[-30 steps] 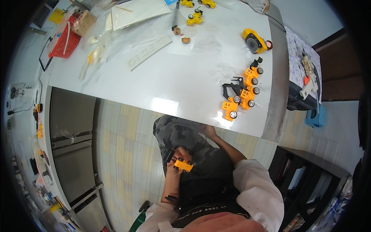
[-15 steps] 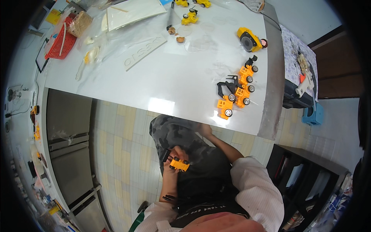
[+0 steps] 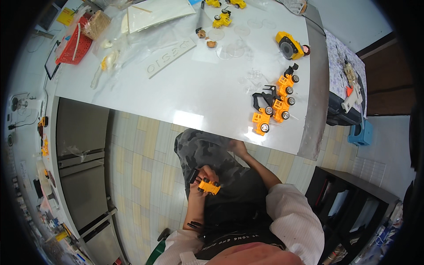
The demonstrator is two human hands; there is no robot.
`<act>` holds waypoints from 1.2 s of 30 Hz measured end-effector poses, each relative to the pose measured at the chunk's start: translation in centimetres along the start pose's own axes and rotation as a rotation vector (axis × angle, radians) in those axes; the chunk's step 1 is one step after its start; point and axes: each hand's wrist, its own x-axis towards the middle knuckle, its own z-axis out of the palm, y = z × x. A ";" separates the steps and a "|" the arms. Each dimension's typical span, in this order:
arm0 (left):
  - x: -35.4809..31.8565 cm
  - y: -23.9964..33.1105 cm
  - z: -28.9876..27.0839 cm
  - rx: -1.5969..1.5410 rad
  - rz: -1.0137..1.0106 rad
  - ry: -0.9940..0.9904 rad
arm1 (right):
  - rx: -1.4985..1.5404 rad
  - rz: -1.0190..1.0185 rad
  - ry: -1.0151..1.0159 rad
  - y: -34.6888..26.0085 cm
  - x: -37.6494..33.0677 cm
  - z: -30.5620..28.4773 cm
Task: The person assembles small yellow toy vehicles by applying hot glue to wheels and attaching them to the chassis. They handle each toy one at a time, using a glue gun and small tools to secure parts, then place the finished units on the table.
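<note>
Over my lap, my left hand (image 3: 206, 172) is closed around a small orange toy construction vehicle (image 3: 209, 186) with black wheels and a black attachment (image 3: 193, 176) at its end. My right hand (image 3: 239, 148) rests by my knee at the near table edge, with its fingers mostly hidden. On the table's right side stand several similar orange toy vehicles (image 3: 262, 120) with black arms and forks, close together. Behind them sits a yellow toy-like device (image 3: 289, 45) with a round dark disc.
The white table (image 3: 212, 97) lies before me. On it are a white strip with raised characters (image 3: 171, 58), small brown pieces (image 3: 211, 44), a yellow toy vehicle (image 3: 222, 19) and a red basket (image 3: 74, 46). A black shelf (image 3: 349, 194) stands at my right, a blue stool (image 3: 360, 133) beyond it.
The whole view has shifted slightly, so things appear a little further right. My left hand still holds the toy vehicle; my right hand stays by the knee.
</note>
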 end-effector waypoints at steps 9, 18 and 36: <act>-0.1 -0.2 -0.3 -0.031 -0.009 0.004 | -0.303 0.068 0.119 -1.4 0.6 1.0; -0.2 -0.1 0.2 0.035 0.001 0.048 | -0.343 0.293 0.005 -3.0 1.3 0.3; -1.4 -1.1 -1.2 0.017 0.024 0.240 | 0.070 0.244 -0.159 -3.0 -8.3 -10.5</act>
